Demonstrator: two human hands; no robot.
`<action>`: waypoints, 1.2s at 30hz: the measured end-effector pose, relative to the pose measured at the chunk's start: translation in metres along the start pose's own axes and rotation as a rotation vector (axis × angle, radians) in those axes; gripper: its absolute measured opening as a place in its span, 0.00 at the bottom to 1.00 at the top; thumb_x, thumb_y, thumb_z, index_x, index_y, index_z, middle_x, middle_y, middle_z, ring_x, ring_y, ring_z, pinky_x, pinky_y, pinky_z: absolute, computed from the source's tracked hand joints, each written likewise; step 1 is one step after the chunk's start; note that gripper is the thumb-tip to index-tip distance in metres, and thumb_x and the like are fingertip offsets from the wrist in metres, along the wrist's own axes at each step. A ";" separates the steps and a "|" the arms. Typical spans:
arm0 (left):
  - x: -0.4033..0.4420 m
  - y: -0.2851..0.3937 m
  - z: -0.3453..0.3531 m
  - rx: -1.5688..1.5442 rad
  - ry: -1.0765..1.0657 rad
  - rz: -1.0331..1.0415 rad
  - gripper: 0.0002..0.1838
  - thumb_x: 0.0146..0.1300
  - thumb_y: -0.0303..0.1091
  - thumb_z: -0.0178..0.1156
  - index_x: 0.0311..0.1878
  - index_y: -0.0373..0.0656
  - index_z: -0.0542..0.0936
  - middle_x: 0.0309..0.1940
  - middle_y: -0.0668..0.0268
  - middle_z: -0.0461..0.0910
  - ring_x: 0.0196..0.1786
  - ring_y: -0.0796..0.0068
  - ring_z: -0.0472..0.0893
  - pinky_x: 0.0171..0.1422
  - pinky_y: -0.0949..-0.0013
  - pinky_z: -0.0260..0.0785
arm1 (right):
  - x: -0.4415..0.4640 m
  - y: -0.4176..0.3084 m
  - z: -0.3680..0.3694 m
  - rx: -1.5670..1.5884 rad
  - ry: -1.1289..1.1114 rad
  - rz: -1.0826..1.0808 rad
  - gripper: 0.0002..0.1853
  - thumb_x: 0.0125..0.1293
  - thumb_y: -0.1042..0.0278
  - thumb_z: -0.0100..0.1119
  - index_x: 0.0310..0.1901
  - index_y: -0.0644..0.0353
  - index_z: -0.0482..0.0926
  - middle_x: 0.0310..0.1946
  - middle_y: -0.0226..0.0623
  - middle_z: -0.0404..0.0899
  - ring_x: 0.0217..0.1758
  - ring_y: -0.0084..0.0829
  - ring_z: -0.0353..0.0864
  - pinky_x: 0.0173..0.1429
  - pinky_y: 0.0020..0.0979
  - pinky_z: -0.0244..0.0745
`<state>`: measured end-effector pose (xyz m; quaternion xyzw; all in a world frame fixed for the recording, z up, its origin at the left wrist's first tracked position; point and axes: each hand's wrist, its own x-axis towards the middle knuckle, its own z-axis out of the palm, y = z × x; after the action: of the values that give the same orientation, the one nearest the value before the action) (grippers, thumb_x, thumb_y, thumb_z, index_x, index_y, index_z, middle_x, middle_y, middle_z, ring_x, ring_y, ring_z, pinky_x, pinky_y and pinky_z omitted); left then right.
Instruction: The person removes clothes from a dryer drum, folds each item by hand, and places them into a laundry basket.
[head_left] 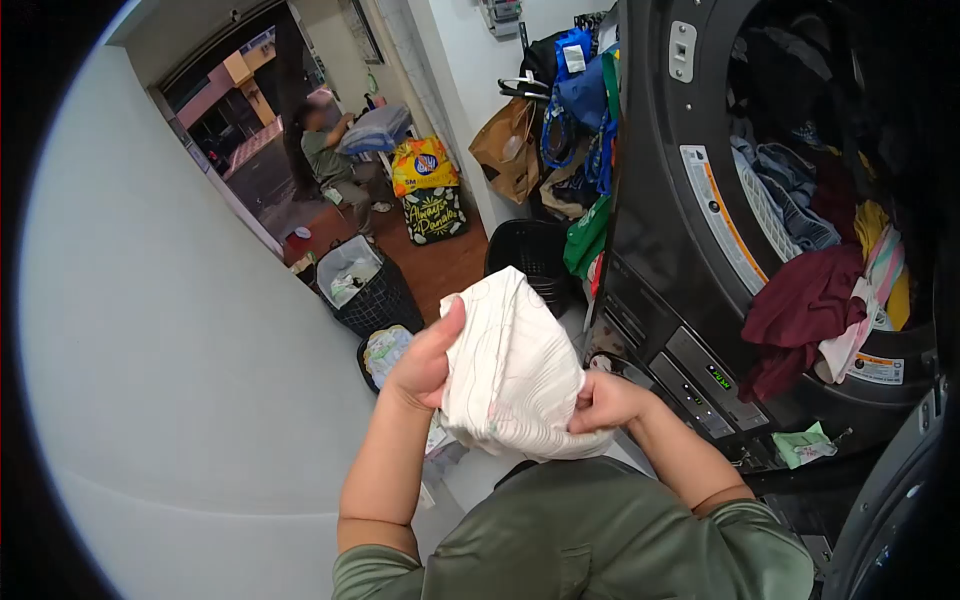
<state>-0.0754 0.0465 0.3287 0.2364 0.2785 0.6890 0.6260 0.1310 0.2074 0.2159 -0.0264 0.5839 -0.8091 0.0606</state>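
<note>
A white cloth with a thin line pattern [515, 375] is bunched and partly folded in front of my chest. My left hand [428, 362] grips its left edge, thumb up on the near face and fingers mostly behind the fabric. On the lower right side, my right hand [606, 401] pinches the cloth with curled fingers. Whether it is a pillowcase or a garment, I cannot tell. To the right stands a dark front-loading machine [640, 255] with its round door open. Clothes fill its drum, and a maroon garment [805, 300] hangs over the opening's rim beside a pink-and-white cloth [850, 325].
A black laundry basket [375, 300] and a smaller basket of folded cloth [387, 352] stand along the left wall. Another black basket [525, 250] is ahead, below hanging bags [580, 100]. Printed shopping bags [432, 195] stand near a seated person [335, 160] by the doorway.
</note>
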 end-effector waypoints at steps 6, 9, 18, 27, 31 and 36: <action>-0.023 -0.051 -0.038 0.178 0.156 -0.048 0.43 0.67 0.59 0.56 0.72 0.32 0.63 0.69 0.51 0.68 0.69 0.58 0.70 0.75 0.55 0.60 | -0.033 -0.103 0.010 -0.280 0.454 -0.400 0.16 0.63 0.71 0.68 0.52 0.66 0.82 0.47 0.35 0.84 0.49 0.23 0.81 0.54 0.29 0.76; -0.064 -0.079 -0.076 0.722 0.184 -0.370 0.42 0.59 0.51 0.68 0.70 0.34 0.66 0.66 0.55 0.71 0.68 0.63 0.71 0.74 0.58 0.61 | -0.047 -0.118 -0.016 -0.481 0.630 -0.337 0.11 0.64 0.71 0.66 0.46 0.67 0.84 0.39 0.35 0.86 0.43 0.24 0.83 0.50 0.28 0.77; -0.068 -0.122 -0.064 -0.151 0.073 0.779 0.50 0.61 0.71 0.54 0.75 0.42 0.58 0.74 0.55 0.59 0.74 0.52 0.62 0.77 0.47 0.54 | -0.028 -0.100 -0.032 0.156 0.440 -0.052 0.16 0.73 0.67 0.56 0.53 0.71 0.78 0.46 0.42 0.84 0.48 0.31 0.84 0.56 0.34 0.78; -0.050 -0.067 -0.055 0.298 0.154 0.594 0.37 0.63 0.44 0.63 0.71 0.37 0.64 0.67 0.55 0.71 0.69 0.51 0.70 0.75 0.47 0.58 | -0.095 -0.102 -0.026 -0.898 0.691 0.121 0.36 0.54 0.52 0.73 0.60 0.66 0.73 0.54 0.49 0.80 0.56 0.41 0.80 0.59 0.40 0.72; -0.102 -0.030 -0.032 0.998 0.394 0.455 0.42 0.47 0.30 0.72 0.68 0.32 0.66 0.64 0.57 0.73 0.67 0.56 0.72 0.71 0.56 0.64 | -0.113 -0.109 0.004 -1.055 0.206 0.246 0.20 0.58 0.60 0.71 0.51 0.57 0.82 0.51 0.45 0.77 0.55 0.43 0.77 0.57 0.38 0.72; -0.119 0.060 0.048 1.550 0.259 1.063 0.40 0.51 0.30 0.71 0.68 0.33 0.67 0.63 0.57 0.73 0.64 0.60 0.74 0.68 0.59 0.66 | -0.121 -0.132 0.045 -0.946 -0.017 -0.436 0.11 0.60 0.63 0.71 0.32 0.62 0.81 0.43 0.44 0.77 0.47 0.42 0.78 0.51 0.36 0.72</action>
<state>-0.0747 -0.0715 0.4072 0.6038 0.5816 0.5277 -0.1367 0.2472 0.2221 0.3589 -0.1785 0.8661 -0.4503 -0.1232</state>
